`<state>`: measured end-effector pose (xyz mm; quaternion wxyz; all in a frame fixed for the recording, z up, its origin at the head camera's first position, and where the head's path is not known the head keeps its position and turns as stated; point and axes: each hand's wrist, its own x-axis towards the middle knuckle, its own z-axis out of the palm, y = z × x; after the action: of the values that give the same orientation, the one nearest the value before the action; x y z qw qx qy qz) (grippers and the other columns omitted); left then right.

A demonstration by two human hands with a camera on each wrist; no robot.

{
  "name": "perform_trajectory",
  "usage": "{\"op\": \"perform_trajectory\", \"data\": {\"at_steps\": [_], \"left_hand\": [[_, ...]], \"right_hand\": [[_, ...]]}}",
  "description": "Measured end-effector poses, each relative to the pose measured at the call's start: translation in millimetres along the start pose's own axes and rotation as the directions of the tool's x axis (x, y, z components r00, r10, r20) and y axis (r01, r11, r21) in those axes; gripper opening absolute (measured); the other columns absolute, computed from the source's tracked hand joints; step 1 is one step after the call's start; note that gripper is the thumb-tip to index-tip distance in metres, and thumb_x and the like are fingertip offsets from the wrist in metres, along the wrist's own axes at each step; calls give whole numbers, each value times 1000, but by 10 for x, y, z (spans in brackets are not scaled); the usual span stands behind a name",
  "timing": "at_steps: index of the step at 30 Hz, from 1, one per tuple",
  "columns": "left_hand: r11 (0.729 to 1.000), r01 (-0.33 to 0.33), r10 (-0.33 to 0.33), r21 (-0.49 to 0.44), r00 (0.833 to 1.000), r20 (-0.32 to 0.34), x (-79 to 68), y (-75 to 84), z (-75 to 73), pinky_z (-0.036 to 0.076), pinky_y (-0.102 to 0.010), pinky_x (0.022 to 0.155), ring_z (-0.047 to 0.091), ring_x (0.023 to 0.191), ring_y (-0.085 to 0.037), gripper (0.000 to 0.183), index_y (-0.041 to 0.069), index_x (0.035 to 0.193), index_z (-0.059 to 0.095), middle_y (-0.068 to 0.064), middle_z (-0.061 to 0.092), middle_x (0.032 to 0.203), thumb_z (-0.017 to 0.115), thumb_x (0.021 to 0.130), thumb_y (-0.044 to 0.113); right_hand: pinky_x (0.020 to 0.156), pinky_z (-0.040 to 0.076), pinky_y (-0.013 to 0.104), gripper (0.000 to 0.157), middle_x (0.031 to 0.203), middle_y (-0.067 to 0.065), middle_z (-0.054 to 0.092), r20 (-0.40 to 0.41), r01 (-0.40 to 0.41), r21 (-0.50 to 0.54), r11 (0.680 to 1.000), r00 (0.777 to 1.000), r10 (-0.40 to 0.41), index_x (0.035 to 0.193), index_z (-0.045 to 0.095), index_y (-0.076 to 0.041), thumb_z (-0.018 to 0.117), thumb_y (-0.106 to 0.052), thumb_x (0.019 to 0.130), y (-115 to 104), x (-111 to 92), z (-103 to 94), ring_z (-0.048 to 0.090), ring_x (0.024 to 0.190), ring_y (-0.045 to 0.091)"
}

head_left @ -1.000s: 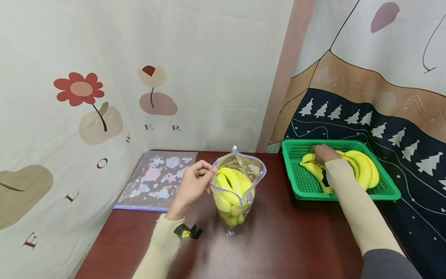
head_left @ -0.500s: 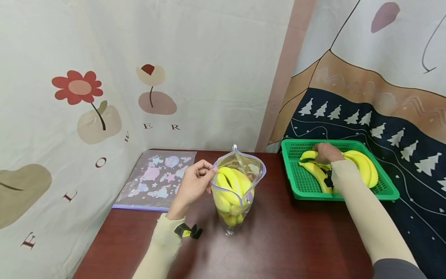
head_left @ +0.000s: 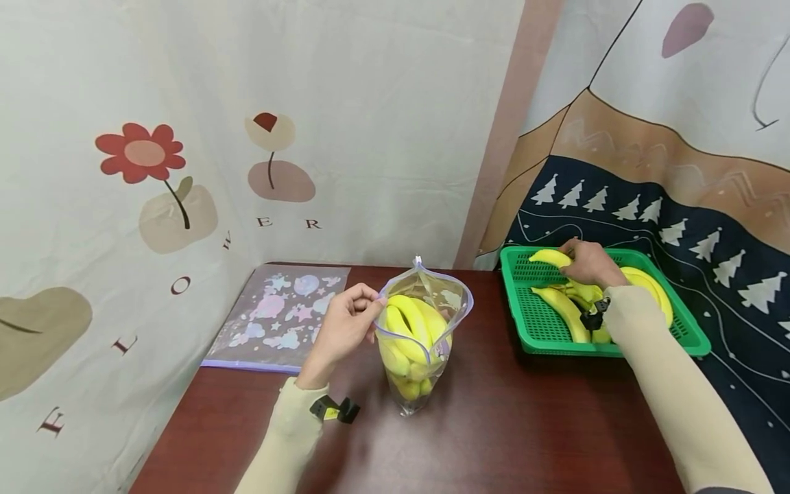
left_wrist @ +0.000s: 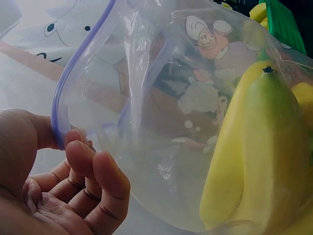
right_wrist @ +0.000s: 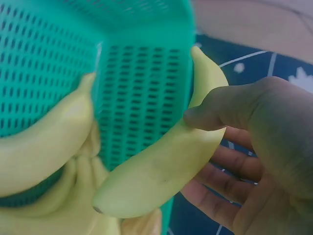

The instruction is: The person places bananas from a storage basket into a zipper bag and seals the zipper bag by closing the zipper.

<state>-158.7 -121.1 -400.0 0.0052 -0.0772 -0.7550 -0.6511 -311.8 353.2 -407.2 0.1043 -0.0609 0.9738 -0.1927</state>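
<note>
My left hand (head_left: 347, 322) pinches the purple-edged rim of a clear zip bag (head_left: 422, 412) standing upright on the table. Through its clear wall several yellow bananas (left_wrist: 274, 147) show, and the mouth gapes wide. Over the green basket (head_left: 524, 336), my right hand (head_left: 591, 264) grips a single banana (right_wrist: 156, 171) between thumb and fingers. That banana is raised above the others, near the basket's back side. Beneath it, more bananas (head_left: 563, 312) lie in the basket, some hidden by the right hand and wrist.
A flat bag with a purple zip edge and star prints (head_left: 280, 322) lies at the back left of the dark red table (head_left: 481, 439). Printed cloth (head_left: 382, 137) hangs behind the table and drapes down along the right side.
My right hand has risen slightly and moved right within the basket, lifting a banana off the others. The left hand keeps its pinch on the bag's rim.
</note>
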Motion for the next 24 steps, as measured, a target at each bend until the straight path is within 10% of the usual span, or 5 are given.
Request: {"op": "perform_trajectory", "data": {"at_steps": [14, 24], "left_hand": [[999, -7, 8, -34, 1000, 17, 35, -42, 80, 49, -25, 46, 52, 48, -19, 19, -1, 95, 60, -2, 54, 59, 67, 99, 16], [1000, 11, -11, -14, 1000, -3, 27, -1, 37, 49, -24, 45, 52, 50, -15, 17, 0, 95, 61, -3, 55, 60, 68, 99, 15]], "right_hand": [[96, 50, 58, 48, 130, 29, 59, -153, 41, 108, 993, 988, -24, 138, 49, 1, 67, -18, 97, -370, -347, -104, 57, 117, 43], [88, 50, 37, 49, 123, 19, 65, -288, 149, 251, 957, 955, -73, 133, 54, -6, 74, -27, 94, -834, -619, 0, 62, 114, 35]]}}
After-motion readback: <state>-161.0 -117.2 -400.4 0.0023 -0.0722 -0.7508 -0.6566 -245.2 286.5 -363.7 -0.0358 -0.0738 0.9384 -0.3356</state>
